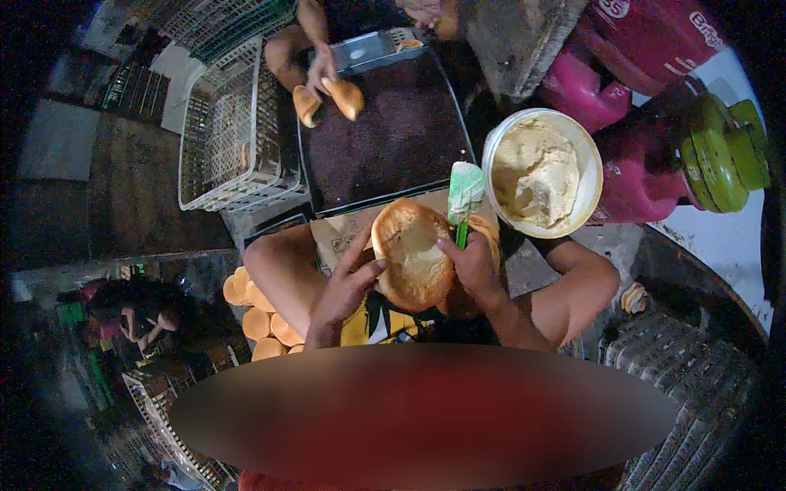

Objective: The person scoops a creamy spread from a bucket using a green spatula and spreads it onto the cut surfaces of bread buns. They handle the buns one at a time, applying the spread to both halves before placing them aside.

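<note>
My left hand [351, 283] grips the left edge of a round, golden-brown piece of bread [414, 258], its broad face turned up with a pale patch in the middle. My right hand [482, 267] holds a green spatula [465, 190] upright, its blade smeared with pale cream. That hand's thumb also rests on the bread's right edge. Just beyond the spatula stands a white tub [592, 184] with thick, pale cream [546, 184] inside. More bread [490, 230] shows partly behind my right hand. Brown cardboard [331, 236] lies under my hands.
Across a dark tray [387, 135], another person's hand [322, 67] holds split bread [345, 98]. White plastic crates [252, 116] stand left. Several round buns [256, 322] lie by my left leg. Pink gas cylinders [638, 178] are right, stacked metal trays [675, 368] lower right.
</note>
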{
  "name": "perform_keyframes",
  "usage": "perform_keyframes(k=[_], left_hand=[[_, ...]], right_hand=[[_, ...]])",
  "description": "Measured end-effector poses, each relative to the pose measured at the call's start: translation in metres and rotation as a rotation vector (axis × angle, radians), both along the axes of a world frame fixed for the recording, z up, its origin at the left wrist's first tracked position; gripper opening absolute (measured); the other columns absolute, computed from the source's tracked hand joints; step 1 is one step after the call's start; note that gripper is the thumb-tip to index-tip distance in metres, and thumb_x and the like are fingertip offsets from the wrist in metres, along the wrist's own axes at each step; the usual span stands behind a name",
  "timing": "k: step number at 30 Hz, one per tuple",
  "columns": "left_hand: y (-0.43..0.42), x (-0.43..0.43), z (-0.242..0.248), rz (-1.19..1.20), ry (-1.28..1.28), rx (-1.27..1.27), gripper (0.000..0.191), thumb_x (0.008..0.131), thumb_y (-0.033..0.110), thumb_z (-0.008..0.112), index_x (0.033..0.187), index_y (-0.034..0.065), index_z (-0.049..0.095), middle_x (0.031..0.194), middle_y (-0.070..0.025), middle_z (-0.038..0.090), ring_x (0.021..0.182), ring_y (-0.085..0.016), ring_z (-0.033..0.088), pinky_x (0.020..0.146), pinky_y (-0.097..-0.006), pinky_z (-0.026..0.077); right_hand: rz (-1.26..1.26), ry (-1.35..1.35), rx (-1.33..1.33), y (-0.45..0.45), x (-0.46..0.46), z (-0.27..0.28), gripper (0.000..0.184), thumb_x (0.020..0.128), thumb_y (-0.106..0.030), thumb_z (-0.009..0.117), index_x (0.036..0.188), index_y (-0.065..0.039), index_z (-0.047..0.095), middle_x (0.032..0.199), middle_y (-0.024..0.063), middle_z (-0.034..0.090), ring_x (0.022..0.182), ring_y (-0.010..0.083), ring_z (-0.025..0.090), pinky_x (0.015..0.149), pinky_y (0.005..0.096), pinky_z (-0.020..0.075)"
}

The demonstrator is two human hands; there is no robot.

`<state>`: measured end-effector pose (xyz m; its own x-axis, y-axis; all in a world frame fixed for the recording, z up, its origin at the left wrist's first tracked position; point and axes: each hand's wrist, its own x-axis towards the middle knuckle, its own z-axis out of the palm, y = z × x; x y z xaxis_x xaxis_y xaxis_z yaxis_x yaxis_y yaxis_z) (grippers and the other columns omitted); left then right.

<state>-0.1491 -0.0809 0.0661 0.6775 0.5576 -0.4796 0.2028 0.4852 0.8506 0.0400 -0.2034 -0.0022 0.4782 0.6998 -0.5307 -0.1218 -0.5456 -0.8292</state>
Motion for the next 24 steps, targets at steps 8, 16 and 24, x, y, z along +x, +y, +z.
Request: perform_keyframes(k=[8,16,24], left_hand=[[-0.01,0.017,-0.054,-0.204,0.044,0.007,0.058,0.087,0.0,0.057,0.144,0.0029,0.044,0.134,-0.0098,0.055,0.118,-0.018,0.054,0.092,-0.0312,0.049],[-0.021,0.036,-0.069,-0.763,0.059,-0.367,0.092,0.075,0.04,0.082,0.142,-0.0044,0.037,0.127,-0.0117,0.059,0.117,-0.02,0.055,0.1,-0.0339,0.045],[-0.004,0.029,-0.094,-0.292,-0.058,-0.415,0.077,0.075,0.03,0.084,0.133,-0.0014,0.045,0.118,-0.0116,0.062,0.104,-0.023,0.064,0.093,-0.0362,0.053]], right_hand=[[-0.122,0.24,0.566,-0.029,0.053,-0.038,0.031,0.082,0.01,0.044,0.101,-0.003,0.065,0.107,0.0095,0.068,0.105,0.0214,0.062,0.099,0.0359,0.0454],[0.387,0.089,0.417,-0.048,0.046,-0.015,0.029,0.095,-0.011,0.055,0.12,-0.002,0.064,0.107,0.0075,0.069,0.105,0.0175,0.061,0.096,0.0351,0.0462],[0.297,-1.2,-0.279,-0.09,0.155,-0.048,0.034,0.084,-0.003,0.051,0.115,-0.001,0.065,0.096,0.0201,0.068,0.078,0.0334,0.068,0.067,0.0438,0.0548]])
